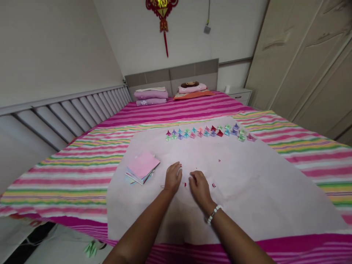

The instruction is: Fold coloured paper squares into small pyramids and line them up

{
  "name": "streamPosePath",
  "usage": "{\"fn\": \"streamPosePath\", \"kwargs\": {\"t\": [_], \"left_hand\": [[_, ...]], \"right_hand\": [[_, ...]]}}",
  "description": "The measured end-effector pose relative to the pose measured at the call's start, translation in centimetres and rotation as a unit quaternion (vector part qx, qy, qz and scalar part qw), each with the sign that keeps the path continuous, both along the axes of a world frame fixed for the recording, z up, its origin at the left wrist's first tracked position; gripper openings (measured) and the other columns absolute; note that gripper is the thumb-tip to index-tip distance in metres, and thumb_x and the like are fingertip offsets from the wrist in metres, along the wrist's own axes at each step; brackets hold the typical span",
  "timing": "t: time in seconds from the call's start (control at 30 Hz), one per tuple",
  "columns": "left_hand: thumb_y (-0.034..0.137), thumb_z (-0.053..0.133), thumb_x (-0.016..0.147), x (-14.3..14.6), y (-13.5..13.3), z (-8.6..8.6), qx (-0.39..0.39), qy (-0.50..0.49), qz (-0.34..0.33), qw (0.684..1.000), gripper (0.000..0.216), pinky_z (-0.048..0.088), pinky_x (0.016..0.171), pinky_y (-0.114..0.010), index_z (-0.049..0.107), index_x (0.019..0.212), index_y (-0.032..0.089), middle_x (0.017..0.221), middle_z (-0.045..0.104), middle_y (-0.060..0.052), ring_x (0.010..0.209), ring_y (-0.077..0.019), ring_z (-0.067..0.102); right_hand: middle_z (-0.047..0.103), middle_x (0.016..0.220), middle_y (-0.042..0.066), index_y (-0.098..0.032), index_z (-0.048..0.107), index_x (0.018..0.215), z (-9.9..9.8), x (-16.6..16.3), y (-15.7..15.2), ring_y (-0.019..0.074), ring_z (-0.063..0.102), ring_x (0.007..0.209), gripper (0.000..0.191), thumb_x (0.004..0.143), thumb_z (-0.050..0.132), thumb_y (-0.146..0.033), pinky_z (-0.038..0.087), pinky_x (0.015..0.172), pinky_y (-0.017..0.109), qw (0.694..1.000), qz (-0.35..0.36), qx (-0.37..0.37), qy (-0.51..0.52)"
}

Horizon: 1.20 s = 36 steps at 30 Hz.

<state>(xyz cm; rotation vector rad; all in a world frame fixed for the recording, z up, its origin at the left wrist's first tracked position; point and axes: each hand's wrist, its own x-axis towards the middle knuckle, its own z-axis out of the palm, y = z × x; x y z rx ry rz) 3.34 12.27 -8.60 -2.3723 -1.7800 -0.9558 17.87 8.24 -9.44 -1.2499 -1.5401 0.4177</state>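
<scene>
Both my hands rest on a large pale pink sheet [242, 190] spread over the bed. My left hand [173, 178] lies knuckles up with its fingers curled down onto the sheet; a light paper edge shows at its fingertips. My right hand [199, 187], with a white bead bracelet at the wrist, is curled close beside it. A tiny red scrap [185, 184] lies between the two hands. A stack of coloured square papers [142, 168], pink on top, sits just left of my left hand. Further away runs a row of several small folded paper shapes [209, 132].
The bed has a striped pink, green and yellow cover [68, 172]. Folded blankets and pillows [151, 97] lie at the headboard. A slatted rail [68, 113] runs along the left, a wardrobe [308, 62] stands at the right. Small red scraps [213, 185] dot the sheet.
</scene>
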Motion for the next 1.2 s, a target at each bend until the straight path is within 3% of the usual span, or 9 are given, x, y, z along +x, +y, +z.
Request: {"fn": "streamPosePath", "kwargs": {"t": [0.1, 0.17, 0.23, 0.33, 0.53, 0.87, 1.2], "left_hand": [[0.021, 0.048, 0.087, -2.8, -0.3, 2.0, 0.003, -0.001, 0.043, 0.999, 0.037, 0.031, 0.111, -0.046, 0.057, 0.122, 0.016, 0.136, 0.056, -0.013, 0.131, -0.0244, 0.045], [0.022, 0.055, 0.081, -5.0, -0.3, 3.7, -0.004, 0.001, 0.104, 0.995, 0.054, 0.022, 0.114, -0.053, 0.046, 0.133, 0.011, 0.146, 0.042, -0.019, 0.139, -0.0315, 0.031], [0.03, 0.066, 0.072, -6.8, 0.0, 5.3, -0.071, 0.036, 0.212, 0.974, 0.077, 0.018, 0.114, -0.055, 0.034, 0.141, 0.014, 0.153, 0.029, -0.018, 0.143, -0.034, 0.021], [0.033, 0.07, 0.069, -8.2, 0.5, 6.6, -0.141, 0.088, 0.265, 0.95, 0.091, 0.015, 0.114, -0.056, 0.024, 0.146, 0.017, 0.157, 0.02, -0.017, 0.145, -0.0352, 0.013], [0.032, 0.06, 0.075, -8.3, 2.0, 6.0, -0.182, 0.122, 0.295, 0.93, 0.082, 0.015, 0.112, -0.058, 0.024, 0.147, 0.015, 0.157, 0.019, -0.016, 0.144, -0.0392, 0.011], [0.047, 0.056, 0.078, -8.9, 3.3, 5.5, -0.2, 0.067, 0.369, 0.905, 0.078, 0.025, 0.104, -0.063, 0.029, 0.143, 0.015, 0.155, 0.024, -0.021, 0.137, -0.0456, 0.024], [0.053, 0.054, 0.077, -10.0, 5.0, 5.8, -0.216, 0.009, 0.426, 0.878, 0.081, 0.026, 0.103, -0.064, 0.031, 0.142, 0.011, 0.153, 0.027, -0.023, 0.135, -0.0481, 0.025]], "right_hand": [[0.062, 0.093, 0.01, -0.018, 0.06, 0.09, -0.3, 0.3, 0.0, 0.0234, 0.057, 0.089, 0.015, 0.084, 0.047, -0.016, 0.048, 0.082, 0.039, 1.0, -0.011, -0.001, -0.003], [0.061, 0.093, 0.01, -0.017, 0.06, 0.09, -0.4, 0.2, 0.1, 0.0235, 0.057, 0.09, 0.016, 0.083, 0.046, -0.016, 0.047, 0.083, 0.039, 1.0, -0.015, -0.006, -0.008], [0.061, 0.092, 0.01, -0.017, 0.06, 0.09, -0.4, 0.0, 0.2, 0.0237, 0.056, 0.09, 0.017, 0.083, 0.046, -0.015, 0.047, 0.083, 0.039, 1.0, -0.016, -0.006, -0.02], [0.061, 0.091, 0.01, -0.016, 0.061, 0.091, -0.4, -0.4, 0.4, 0.0242, 0.056, 0.089, 0.018, 0.083, 0.045, -0.014, 0.047, 0.083, 0.039, 0.999, -0.02, -0.002, -0.039], [0.062, 0.09, 0.01, -0.016, 0.061, 0.091, -0.7, -0.4, 0.6, 0.0243, 0.056, 0.089, 0.02, 0.081, 0.044, -0.011, 0.046, 0.084, 0.038, 0.998, -0.019, 0.003, -0.063], [0.062, 0.089, 0.011, -0.016, 0.061, 0.089, -0.6, -0.4, 0.6, 0.0247, 0.055, 0.088, 0.02, 0.08, 0.043, -0.01, 0.045, 0.082, 0.037, 0.997, -0.019, -0.014, -0.071], [0.062, 0.089, 0.011, -0.016, 0.061, 0.088, -0.7, -0.4, 0.5, 0.0244, 0.055, 0.087, 0.02, 0.08, 0.044, -0.01, 0.046, 0.081, 0.037, 0.997, -0.022, -0.01, -0.071]]}}
